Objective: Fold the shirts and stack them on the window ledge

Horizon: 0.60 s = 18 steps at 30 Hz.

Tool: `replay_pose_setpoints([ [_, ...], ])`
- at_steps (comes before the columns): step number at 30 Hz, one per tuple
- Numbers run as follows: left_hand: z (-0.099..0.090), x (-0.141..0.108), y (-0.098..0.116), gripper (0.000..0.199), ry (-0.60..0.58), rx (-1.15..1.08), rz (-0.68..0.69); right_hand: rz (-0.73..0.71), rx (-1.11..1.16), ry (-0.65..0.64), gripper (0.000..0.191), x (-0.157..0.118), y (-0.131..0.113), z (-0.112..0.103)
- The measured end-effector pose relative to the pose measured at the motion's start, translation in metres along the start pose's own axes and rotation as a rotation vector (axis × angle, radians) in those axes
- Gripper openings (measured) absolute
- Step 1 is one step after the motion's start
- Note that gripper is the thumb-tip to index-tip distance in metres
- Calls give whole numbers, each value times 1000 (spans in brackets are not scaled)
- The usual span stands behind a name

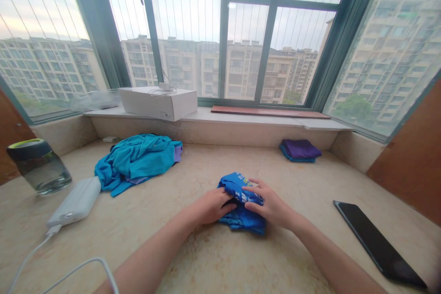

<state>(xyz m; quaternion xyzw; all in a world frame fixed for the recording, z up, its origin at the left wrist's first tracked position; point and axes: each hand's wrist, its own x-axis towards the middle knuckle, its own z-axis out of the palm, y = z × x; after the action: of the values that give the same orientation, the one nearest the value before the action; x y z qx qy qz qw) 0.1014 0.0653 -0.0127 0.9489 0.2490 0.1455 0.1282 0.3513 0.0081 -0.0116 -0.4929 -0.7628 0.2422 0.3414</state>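
A blue printed cloth (246, 218) with white and yellow patterns lies bunched and partly folded on the stone-look counter in front of me. My left hand (215, 206) grips its left side, the fingers tucked under the upper fold and the thumb against the front. From the right, my right hand (272, 204) holds the same cloth, with the thumb low and the fingers over the printed top. Whether it is a garment or a plain piece of fabric I cannot tell.
A heap of teal clothing (141, 158) lies back left, near a white power bank (76, 204) with a cable and a water bottle (39, 165). A folded purple and teal stack (300, 149) sits back right. A black phone (377, 241) rests at right; a white box (158, 102) stands on the windowsill.
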Motion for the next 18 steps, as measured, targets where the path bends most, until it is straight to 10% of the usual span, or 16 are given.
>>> replay_pose_setpoints([
  [10,-14,2,16,48,418,124,-77,153,276,167,48,21,14,13],
  [13,-13,3,16,42,410,152,-53,21,174,232,42,17,6,17],
  [18,-9,2,5,108,291,228,-57,-453,-33,11,40,0,-9,11],
])
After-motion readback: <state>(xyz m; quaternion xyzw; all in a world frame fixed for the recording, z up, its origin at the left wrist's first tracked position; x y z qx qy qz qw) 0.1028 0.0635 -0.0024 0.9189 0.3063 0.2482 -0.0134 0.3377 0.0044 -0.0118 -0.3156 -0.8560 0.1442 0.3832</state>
